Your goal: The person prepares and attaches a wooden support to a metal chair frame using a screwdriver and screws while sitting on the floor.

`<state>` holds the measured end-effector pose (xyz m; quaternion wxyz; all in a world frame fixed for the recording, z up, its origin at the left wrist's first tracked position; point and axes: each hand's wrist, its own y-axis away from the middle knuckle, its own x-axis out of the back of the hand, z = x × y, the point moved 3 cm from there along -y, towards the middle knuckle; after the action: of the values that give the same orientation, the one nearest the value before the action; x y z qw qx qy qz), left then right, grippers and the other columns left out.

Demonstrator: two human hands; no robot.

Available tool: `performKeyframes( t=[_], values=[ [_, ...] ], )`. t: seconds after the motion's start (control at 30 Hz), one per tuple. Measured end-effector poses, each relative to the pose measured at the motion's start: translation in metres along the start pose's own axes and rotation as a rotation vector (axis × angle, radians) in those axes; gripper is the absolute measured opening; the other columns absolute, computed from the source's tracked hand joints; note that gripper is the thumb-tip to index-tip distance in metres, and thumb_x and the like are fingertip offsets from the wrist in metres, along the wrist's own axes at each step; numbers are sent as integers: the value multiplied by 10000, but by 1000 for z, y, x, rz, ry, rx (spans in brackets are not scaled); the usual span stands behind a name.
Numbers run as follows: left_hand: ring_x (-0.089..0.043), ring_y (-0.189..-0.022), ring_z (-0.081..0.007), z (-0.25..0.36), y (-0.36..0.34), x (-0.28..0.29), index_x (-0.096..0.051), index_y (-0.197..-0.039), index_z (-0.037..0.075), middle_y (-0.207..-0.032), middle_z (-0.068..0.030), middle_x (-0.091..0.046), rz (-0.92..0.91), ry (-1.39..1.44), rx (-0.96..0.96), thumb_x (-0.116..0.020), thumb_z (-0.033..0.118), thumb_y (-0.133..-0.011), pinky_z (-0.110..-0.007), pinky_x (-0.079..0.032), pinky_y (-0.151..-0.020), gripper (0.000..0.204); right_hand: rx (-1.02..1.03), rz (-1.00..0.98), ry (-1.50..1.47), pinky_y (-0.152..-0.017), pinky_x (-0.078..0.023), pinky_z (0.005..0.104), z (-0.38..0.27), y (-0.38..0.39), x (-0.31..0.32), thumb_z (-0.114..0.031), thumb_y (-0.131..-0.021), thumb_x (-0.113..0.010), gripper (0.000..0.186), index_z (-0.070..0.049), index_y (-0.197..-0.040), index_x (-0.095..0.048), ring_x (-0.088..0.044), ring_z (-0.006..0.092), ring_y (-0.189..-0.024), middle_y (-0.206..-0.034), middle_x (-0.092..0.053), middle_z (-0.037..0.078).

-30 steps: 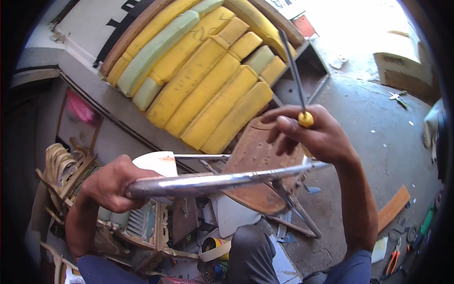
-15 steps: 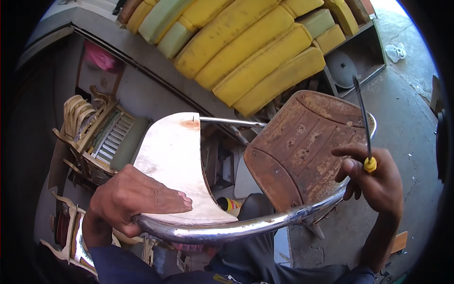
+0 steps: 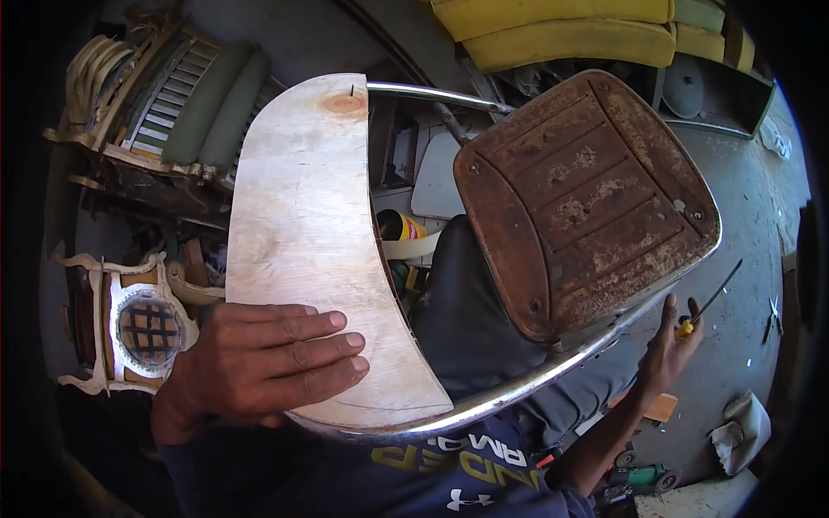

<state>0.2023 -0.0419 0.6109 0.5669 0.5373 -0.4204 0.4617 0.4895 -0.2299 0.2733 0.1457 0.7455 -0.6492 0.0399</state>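
A pale curved wooden board [image 3: 302,190] lies over the left part of a bent chrome tube frame [image 3: 518,390]. My left hand [image 3: 276,358] holds the board's near edge, with its fingers laid along the top; the thumb is mostly hidden. On the right side of the frame is a rusty brown metal seat panel [image 3: 587,207] with pressed ridges. My right hand [image 3: 663,356] is low at the right, beyond the tube, gripping a screwdriver [image 3: 713,297] by its yellow handle. The screwdriver's thin shaft points up and to the right, away from the chair.
Yellow cushions [image 3: 561,39] are stacked at the back. Carved chair frames [image 3: 177,95] stand on the left. A yellow-and-black container [image 3: 399,226] shows through the frame's gap. Green power tool [image 3: 639,477], pliers [image 3: 771,319] and crumpled cloth [image 3: 741,432] lie at the right.
My view has tipped downward, so the cushions sit higher. My right hand has dropped away from the seat panel with the screwdriver. My left hand's fingers now lie flatter across the board.
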Motion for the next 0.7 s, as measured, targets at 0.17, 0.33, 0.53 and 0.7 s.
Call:
performKeyframes(
  t=[0.17,0.33,0.53,0.7],
  values=[
    [-719,-1039,-270,-6,2,4,-729,-1138,103,-1125,-80,-736,-19,-1,25,-387,468,-994,-400,-617,-866,520,-379,-108,-493,-447,-414,209,36,12,-20,-402,-923,-732,656,-18,-1398,-494,-486,59,-528,-945,-607,56],
    [-714,-1056,-255,9,10,-13,-730,-1143,122,-1137,-67,-735,11,-31,65,-477,395,-921,-397,-606,-904,434,-327,-243,-727,-444,-402,198,26,-26,-21,-413,-937,-702,612,-43,-1392,-525,-469,52,-529,-1114,-670,74],
    [-701,-1096,-251,38,15,-40,-726,-1179,133,-1181,-60,-727,43,-48,113,-528,301,-822,-395,-591,-947,442,-177,-370,-323,-432,-360,273,-19,-60,-36,-358,-846,-787,350,-54,-835,-614,-476,102,-452,-593,-531,6],
    [-701,-1094,-248,46,54,-70,-724,-1184,132,-1185,-68,-725,137,-40,153,-577,245,-794,-394,-584,-956,431,-57,-404,-288,-432,-358,269,-56,-40,-23,-311,-837,-785,318,-39,-875,-625,-472,98,-453,-591,-524,1]
  ],
)
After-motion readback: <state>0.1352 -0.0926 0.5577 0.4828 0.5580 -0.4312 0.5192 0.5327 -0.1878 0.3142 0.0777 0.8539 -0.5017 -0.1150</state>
